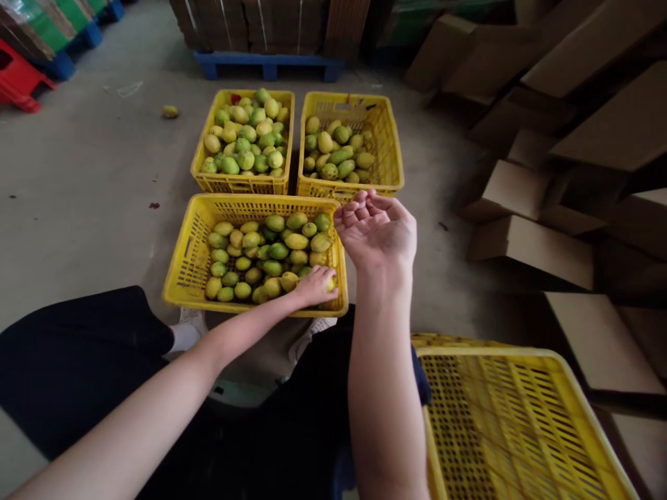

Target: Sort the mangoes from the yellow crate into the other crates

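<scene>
My left hand (pixel 316 286) reaches into the right front corner of the nearest yellow crate (pixel 180 260). Its fingers are closed around a yellow lemon (pixel 331 284), which shows only in part. Many green and yellow lemons (pixel 278 251) lie in this crate, mostly towards its middle and right. My right hand (pixel 376 229) is raised above the floor, just beyond the crate's right edge. Its palm faces up, the fingers are loosely bent, and I see nothing in it.
Behind stand a fuller lemon crate (pixel 195 163) and a partly filled one (pixel 397 149). An upturned-looking yellow crate (pixel 513 423) is at my right. Cardboard boxes (pixel 542 243) crowd the right side. One stray lemon (pixel 169 111) lies on the floor, before a blue pallet (pixel 269 66).
</scene>
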The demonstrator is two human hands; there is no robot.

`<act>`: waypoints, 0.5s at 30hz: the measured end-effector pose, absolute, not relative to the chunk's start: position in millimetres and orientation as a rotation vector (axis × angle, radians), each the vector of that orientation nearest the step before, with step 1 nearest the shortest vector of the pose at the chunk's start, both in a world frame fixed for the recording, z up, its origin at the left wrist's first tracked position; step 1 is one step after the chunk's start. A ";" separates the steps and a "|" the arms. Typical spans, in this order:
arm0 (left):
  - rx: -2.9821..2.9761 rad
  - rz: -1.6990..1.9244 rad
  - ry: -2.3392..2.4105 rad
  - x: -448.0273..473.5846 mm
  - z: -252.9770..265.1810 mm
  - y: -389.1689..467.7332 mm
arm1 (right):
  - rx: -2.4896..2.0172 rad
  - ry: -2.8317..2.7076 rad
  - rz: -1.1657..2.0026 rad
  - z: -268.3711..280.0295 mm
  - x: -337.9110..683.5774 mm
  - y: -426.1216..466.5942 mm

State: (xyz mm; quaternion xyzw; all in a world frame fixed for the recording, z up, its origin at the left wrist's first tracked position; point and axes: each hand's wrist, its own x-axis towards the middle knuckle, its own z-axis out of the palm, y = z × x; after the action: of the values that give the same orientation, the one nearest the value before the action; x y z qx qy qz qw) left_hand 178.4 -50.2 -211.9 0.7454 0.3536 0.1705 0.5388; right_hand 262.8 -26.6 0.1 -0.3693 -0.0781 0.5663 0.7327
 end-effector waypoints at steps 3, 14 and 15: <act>2.199 0.091 0.975 141.2 -205.6 -49.6 | -0.814 -0.144 1.257 2.1 263.3 -26.9; 2.028 0.192 0.990 98.1 -200.6 -36.0 | -0.863 -0.225 1.292 -6.6 243.7 -16.8; 1.981 0.227 0.906 119.7 -202.2 -36.8 | -0.898 -0.262 1.294 -11.9 240.3 -14.8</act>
State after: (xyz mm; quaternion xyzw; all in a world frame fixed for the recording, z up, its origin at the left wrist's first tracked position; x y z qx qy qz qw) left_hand 119.7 -36.8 -202.2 0.8040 0.3679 0.0923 0.4579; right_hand 240.3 -14.8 -11.9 -0.4029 -0.1174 0.5803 0.6980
